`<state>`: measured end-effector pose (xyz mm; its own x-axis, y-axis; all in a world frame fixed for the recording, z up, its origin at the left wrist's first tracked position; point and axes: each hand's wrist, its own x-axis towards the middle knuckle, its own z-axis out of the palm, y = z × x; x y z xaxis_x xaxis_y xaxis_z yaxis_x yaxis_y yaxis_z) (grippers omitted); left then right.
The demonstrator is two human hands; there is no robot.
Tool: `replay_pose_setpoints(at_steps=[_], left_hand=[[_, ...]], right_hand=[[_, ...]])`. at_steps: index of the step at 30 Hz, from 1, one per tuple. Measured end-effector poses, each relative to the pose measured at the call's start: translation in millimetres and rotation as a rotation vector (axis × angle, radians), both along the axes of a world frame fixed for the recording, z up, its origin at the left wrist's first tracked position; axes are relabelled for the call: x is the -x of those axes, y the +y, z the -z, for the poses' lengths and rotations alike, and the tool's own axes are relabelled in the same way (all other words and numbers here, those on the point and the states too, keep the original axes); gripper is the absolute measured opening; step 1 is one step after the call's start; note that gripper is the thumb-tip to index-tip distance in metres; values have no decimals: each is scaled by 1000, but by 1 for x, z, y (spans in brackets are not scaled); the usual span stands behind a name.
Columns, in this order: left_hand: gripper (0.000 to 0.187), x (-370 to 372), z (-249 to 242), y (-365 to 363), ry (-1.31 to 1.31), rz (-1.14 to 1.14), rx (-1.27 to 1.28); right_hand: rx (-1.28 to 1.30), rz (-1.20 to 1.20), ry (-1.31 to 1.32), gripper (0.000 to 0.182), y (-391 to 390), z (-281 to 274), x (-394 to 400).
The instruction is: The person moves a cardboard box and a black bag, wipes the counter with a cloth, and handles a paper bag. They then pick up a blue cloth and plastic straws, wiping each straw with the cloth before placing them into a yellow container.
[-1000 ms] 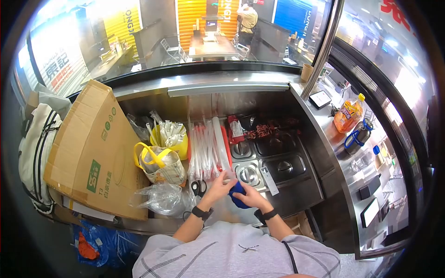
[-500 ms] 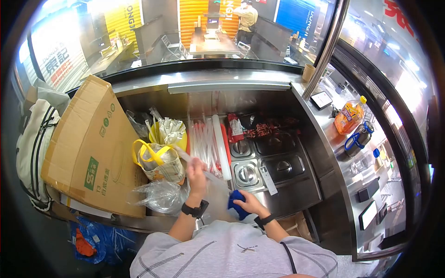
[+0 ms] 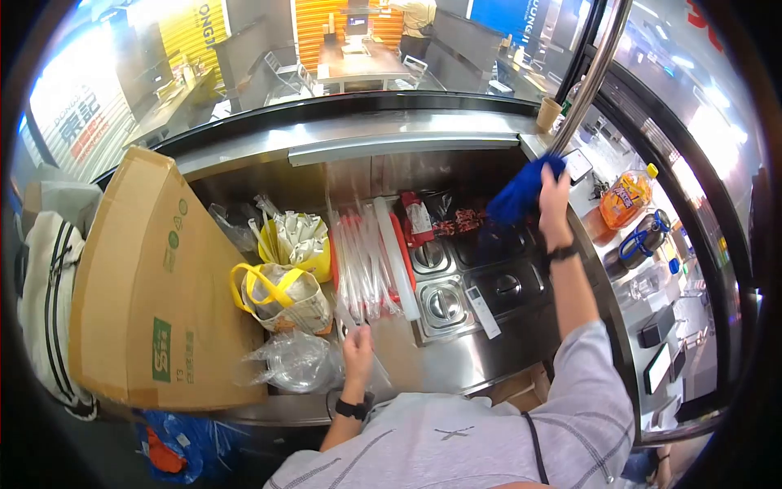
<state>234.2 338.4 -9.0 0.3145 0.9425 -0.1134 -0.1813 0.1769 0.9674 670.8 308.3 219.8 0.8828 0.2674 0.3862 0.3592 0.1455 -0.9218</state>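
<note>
My right hand (image 3: 555, 204) reaches out at the right, its fingers closed on a blue cloth (image 3: 520, 192) that hangs over the back right of the metal counter. Low in the middle, my left hand (image 3: 357, 349) pinches the end of a clear plastic wrapper (image 3: 345, 316). Beyond it lie long clear-wrapped straws (image 3: 362, 265) and a white roll (image 3: 395, 261). To the left stands a bag with yellow handles (image 3: 287, 303). Steel lids (image 3: 445, 303) and a white remote (image 3: 484, 313) are to the right.
A large cardboard box (image 3: 163, 285) stands at the left, beside clear plastic lids (image 3: 303, 363). A metal pole (image 3: 595, 73), an orange drink bottle (image 3: 627, 200) and a dark flask (image 3: 643, 238) are at the right. Someone in a light shirt (image 3: 417, 16) stands beyond the glass.
My right hand has carried the blue cloth from near my body up and to the right. My left hand has moved lower and slightly right. The view has shifted slightly.
</note>
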Motion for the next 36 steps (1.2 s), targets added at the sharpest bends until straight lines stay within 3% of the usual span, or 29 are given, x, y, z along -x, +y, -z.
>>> replay_pose_setpoints(at_steps=[1, 4, 8, 9, 12, 13, 14, 16, 18, 23, 29, 32, 36], left_hand=[[27, 2, 7, 0, 15, 5, -6], [27, 6, 14, 4, 55, -13, 45], [24, 12, 19, 16, 10, -131, 176], [22, 14, 19, 19, 4, -156, 174], [21, 16, 28, 27, -17, -192, 217], [22, 15, 28, 28, 21, -193, 194], [22, 14, 26, 29, 27, -181, 203], [23, 9, 22, 28, 37, -159, 221], [24, 3, 23, 25, 7, -184, 257], [26, -8, 31, 20, 20, -162, 289], [25, -21, 44, 0, 112, -282, 229], [25, -21, 31, -2, 102, -249, 228], [26, -17, 24, -3, -25, -281, 158]], right_hand=[[-45, 45, -155, 35, 20, -23, -19], [-140, 22, -301, 38, 82, -71, -65], [369, 143, -384, 67, 158, -60, -127], [525, 204, -436, 79, 165, -58, -107], [984, 93, -647, 84, 199, -3, -146], [945, -62, -630, 84, 209, -1, -130], [1169, 16, -426, 86, 210, 0, -114], [1107, 93, -474, 86, 230, 7, -94], [1279, 94, -519, 86, 246, -3, -74], [1114, -69, -730, 67, 278, 6, -17], [991, -197, -816, 66, 335, 10, 118], [813, -259, -845, 64, 355, 21, 156], [656, -412, -911, 59, 364, 25, 206]])
